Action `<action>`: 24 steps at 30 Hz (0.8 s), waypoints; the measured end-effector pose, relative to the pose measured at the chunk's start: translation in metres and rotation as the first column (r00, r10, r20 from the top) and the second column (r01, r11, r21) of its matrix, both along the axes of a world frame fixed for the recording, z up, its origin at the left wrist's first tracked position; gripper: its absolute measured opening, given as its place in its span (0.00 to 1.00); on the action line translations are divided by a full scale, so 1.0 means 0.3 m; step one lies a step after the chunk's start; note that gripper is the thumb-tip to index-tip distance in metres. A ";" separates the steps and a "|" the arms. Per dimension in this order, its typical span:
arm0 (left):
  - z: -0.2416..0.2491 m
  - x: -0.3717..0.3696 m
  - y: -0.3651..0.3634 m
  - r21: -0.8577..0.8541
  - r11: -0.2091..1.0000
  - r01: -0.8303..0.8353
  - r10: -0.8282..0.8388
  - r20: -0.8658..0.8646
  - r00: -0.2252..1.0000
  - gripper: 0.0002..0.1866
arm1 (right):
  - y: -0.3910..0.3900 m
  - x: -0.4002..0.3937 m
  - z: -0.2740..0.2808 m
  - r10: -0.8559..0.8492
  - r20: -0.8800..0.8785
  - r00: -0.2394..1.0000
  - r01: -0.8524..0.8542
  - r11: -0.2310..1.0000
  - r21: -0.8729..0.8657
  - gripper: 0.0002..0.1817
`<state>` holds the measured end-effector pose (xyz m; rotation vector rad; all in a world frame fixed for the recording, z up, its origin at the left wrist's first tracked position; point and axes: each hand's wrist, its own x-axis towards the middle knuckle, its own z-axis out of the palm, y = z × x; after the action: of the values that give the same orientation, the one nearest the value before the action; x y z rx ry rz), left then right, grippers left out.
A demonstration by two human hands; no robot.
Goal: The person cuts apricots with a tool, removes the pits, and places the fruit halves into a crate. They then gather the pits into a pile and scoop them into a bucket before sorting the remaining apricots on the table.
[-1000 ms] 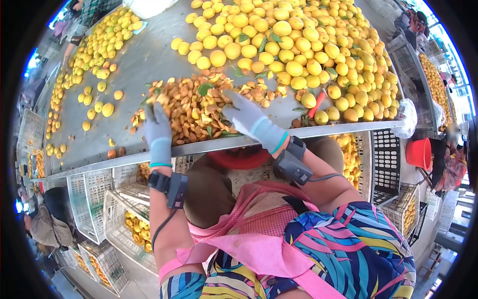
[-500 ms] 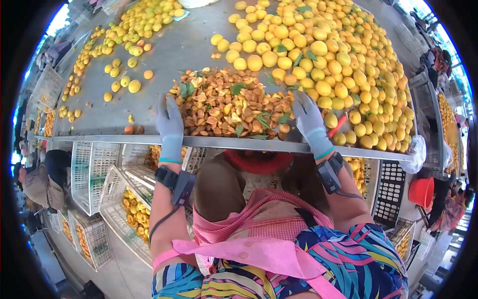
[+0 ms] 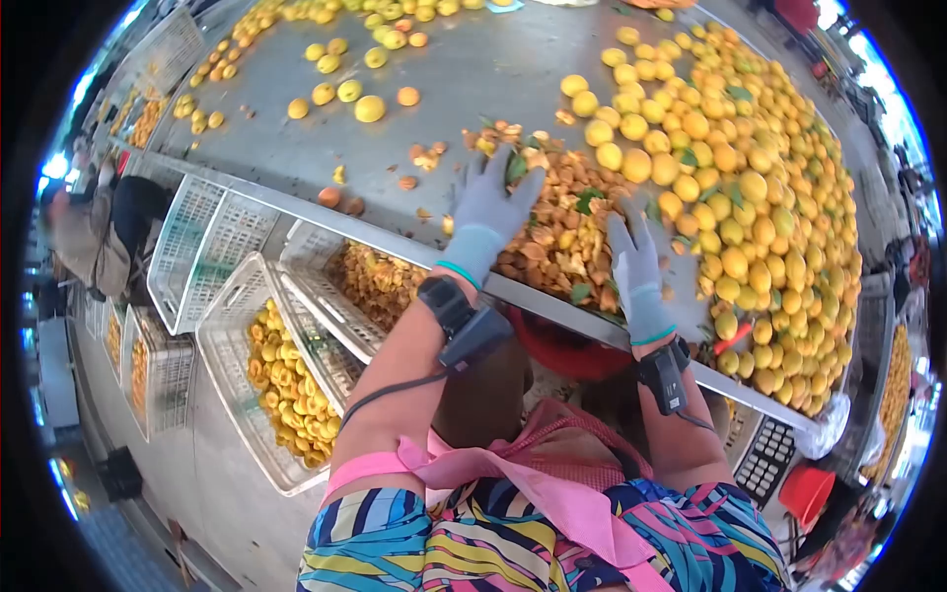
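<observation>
A heap of brown apricot pits [image 3: 564, 242], mixed with a few green leaves, lies on the metal table by its front edge. My left hand [image 3: 491, 202], in a grey glove, presses against the left side of the heap with its fingers spread. On the opposite side, my gloved right hand [image 3: 638, 261] rests with fingers stretched out along the pits. Both hands are open, and the heap sits between them. Right of my right hand spreads a large mass of whole yellow apricots [image 3: 760, 207]. A red-handled tool [image 3: 733, 335] lies partly among them.
Below the table edge [image 3: 326, 222], a crate [image 3: 212, 331] holds halved yellow apricots, and another beside it contains brown pits [image 3: 370, 281]. A red tub [image 3: 562, 350] sits under the table. A red bucket [image 3: 806, 493] stands at right. Loose apricots [image 3: 370, 109] dot the far left.
My left hand has moved right into the heap, and the pits are squeezed narrower between my hands. A few scattered bits lie left of it. My view has turned.
</observation>
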<state>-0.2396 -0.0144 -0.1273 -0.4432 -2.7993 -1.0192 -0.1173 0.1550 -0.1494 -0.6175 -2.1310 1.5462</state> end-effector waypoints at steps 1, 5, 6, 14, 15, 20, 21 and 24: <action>-0.007 -0.006 -0.014 0.052 0.999 0.015 -0.014 -0.013 1.000 0.31 | -0.018 -0.008 0.027 0.016 0.004 1.000 -0.016 0.999 -0.052 0.25; 0.091 -0.017 -0.188 -0.007 0.999 -0.039 0.037 -0.209 0.977 0.28 | -0.021 -0.016 0.102 0.106 0.062 0.992 -0.102 0.993 -0.066 0.23; 0.127 -0.031 -0.256 -0.074 0.993 -0.088 0.072 -0.197 0.978 0.27 | -0.005 -0.012 0.113 0.115 0.051 0.992 -0.112 0.992 -0.058 0.23; 0.183 -0.311 -0.634 -0.750 0.654 -0.100 0.331 0.165 0.929 0.29 | 0.194 0.046 0.296 0.471 0.338 0.814 -0.558 0.796 0.235 0.21; 0.180 -0.346 -0.639 -0.769 0.639 -0.005 0.306 0.248 0.919 0.26 | 0.168 0.041 0.422 0.428 0.430 0.795 -0.489 0.871 0.036 0.21; 0.199 -0.462 -0.644 -0.697 0.692 0.189 0.188 0.427 0.885 0.16 | 0.205 0.047 0.620 0.402 0.500 0.767 -0.406 0.907 -0.107 0.22; 0.169 -0.490 -0.648 -0.700 0.686 0.199 0.173 0.423 0.890 0.16 | 0.211 0.048 0.617 0.408 0.461 0.788 -0.393 0.910 -0.135 0.22; 0.138 -0.530 -0.570 -0.421 0.885 0.197 0.059 0.521 0.852 0.19 | 0.196 0.012 0.573 0.384 0.509 0.770 -0.339 0.923 -0.183 0.22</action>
<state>-0.3987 -0.1855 -0.0859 -0.3553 -3.5663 -0.5124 -0.1138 0.2137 0.0225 -0.7734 -2.7529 1.8323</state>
